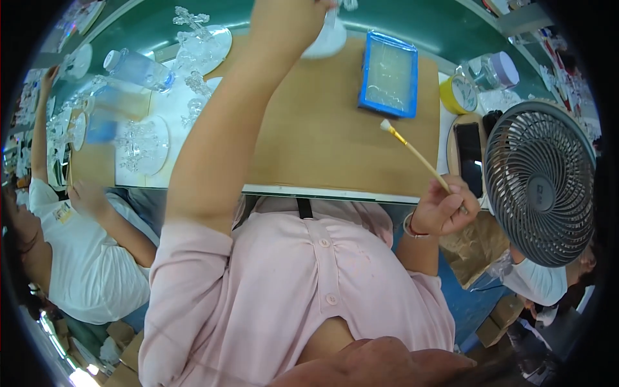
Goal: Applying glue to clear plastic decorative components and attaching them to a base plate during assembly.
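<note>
My right hand (446,205) is closed around the wooden handle of a small paintbrush (414,155), just past the table's front edge. The brush's pale bristles point up and left, toward a blue-rimmed rectangular tray (363,84) with a pale, wet-looking surface inside. My left arm reaches across the table to the far side. There my left hand (302,16) is partly cut off by the upper edge of the view, and its fingers are mostly hidden. Beside it are a white round disc (327,42) and part of a clear plastic piece (349,4).
Brown cardboard (316,145) covers the tabletop. Clear branching ornaments on round bases (145,145) and a clear bottle (138,69) stand left. At right are yellow tape (458,95), a lidded jar (500,69), a phone (469,151) and a fan (540,187). A co-worker (90,251) sits left.
</note>
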`<state>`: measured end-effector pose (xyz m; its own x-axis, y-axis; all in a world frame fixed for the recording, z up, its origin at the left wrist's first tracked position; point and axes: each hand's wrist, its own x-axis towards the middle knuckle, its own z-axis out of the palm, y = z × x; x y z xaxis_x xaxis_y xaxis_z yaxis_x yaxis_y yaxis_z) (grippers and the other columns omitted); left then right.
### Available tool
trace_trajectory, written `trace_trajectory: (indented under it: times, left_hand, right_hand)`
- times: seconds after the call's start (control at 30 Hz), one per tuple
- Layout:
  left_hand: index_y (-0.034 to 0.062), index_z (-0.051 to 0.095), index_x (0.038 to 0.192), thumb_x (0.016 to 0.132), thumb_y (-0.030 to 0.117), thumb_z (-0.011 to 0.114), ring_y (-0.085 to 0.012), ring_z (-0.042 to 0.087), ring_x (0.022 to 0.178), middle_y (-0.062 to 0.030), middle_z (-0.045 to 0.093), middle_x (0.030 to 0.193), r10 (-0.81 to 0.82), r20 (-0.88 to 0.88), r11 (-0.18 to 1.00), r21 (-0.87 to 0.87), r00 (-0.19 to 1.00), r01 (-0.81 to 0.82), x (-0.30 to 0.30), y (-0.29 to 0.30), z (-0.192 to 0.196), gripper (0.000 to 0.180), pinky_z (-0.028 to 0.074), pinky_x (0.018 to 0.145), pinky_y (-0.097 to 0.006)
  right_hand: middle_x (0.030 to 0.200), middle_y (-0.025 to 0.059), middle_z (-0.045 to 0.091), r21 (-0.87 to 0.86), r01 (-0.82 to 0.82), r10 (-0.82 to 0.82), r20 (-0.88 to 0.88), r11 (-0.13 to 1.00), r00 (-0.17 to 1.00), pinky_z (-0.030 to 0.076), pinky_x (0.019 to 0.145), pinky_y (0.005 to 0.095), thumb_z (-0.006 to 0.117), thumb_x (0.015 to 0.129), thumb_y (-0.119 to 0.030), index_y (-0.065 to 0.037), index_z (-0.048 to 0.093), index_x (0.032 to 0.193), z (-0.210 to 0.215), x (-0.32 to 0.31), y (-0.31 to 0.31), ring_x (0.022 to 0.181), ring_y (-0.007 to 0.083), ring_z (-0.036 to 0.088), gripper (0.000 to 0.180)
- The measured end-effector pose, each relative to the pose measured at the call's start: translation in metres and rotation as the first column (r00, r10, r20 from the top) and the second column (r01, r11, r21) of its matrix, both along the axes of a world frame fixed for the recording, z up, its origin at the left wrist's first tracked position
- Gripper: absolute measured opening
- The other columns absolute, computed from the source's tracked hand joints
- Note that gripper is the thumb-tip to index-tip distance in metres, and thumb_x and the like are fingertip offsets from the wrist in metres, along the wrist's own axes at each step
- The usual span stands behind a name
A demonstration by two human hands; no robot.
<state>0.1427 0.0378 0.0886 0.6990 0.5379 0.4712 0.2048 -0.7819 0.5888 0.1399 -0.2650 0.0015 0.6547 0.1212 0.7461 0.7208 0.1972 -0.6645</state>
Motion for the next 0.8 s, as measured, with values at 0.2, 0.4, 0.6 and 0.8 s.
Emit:
trace_trajectory:
  times: [0.2,0.4,0.6,0.8]
  left_hand:
    - [0.0045,0.065,0.082,0.080,0.019,0.061,-0.0406,0.062,0.081,-0.0190,0.065,0.083,0.101,-0.007,0.995,-0.016,0.995,-0.101,0.078,0.088,-0.080,0.015,0.050,0.071,-0.046]
    - [0.0019,0.066,0.083,0.079,0.023,0.061,-0.0356,0.064,0.086,-0.0210,0.066,0.091,-0.037,-0.598,0.940,0.252,0.801,0.231,0.065,0.080,-0.013,0.022,0.050,0.076,-0.045]
    - [0.0037,0.063,0.102,0.076,0.008,0.060,-0.0350,0.061,0.096,-0.0193,0.064,0.100,0.059,-0.738,0.817,0.422,0.673,0.392,-0.062,0.152,0.044,0.027,0.049,0.082,-0.044]
    - [0.0075,0.069,0.088,0.070,0.013,0.068,-0.0340,0.064,0.084,-0.0176,0.067,0.087,0.207,-0.750,0.813,0.489,0.628,0.317,-0.086,0.221,-0.006,0.019,0.050,0.074,-0.045]
  right_hand:
    - [0.082,0.0144,0.052,0.042,-0.092,0.094,-0.067,0.995,0.993,0.046,0.052,0.0253,0.046,0.097,-0.018,-0.002,0.043,0.103,0.001,-0.007,-0.010,0.064,0.0185,0.051,0.018]
    - [0.069,0.0158,0.054,0.023,0.050,-0.050,0.009,0.998,0.999,0.041,0.049,0.0230,0.043,0.097,-0.017,0.000,0.044,0.100,-0.004,0.003,-0.021,0.056,0.0171,0.049,0.018]
    - [0.076,0.0142,0.055,-0.154,0.303,-0.274,0.185,0.940,0.944,0.045,0.053,0.0237,0.042,0.098,-0.017,0.000,0.045,0.099,-0.016,0.008,-0.028,0.058,0.0168,0.051,0.018]
    - [0.079,0.0139,0.057,-0.099,0.229,-0.221,0.087,0.968,0.972,0.047,0.055,0.0236,0.045,0.097,-0.016,-0.001,0.045,0.100,-0.001,-0.003,-0.010,0.060,0.0161,0.052,0.016]
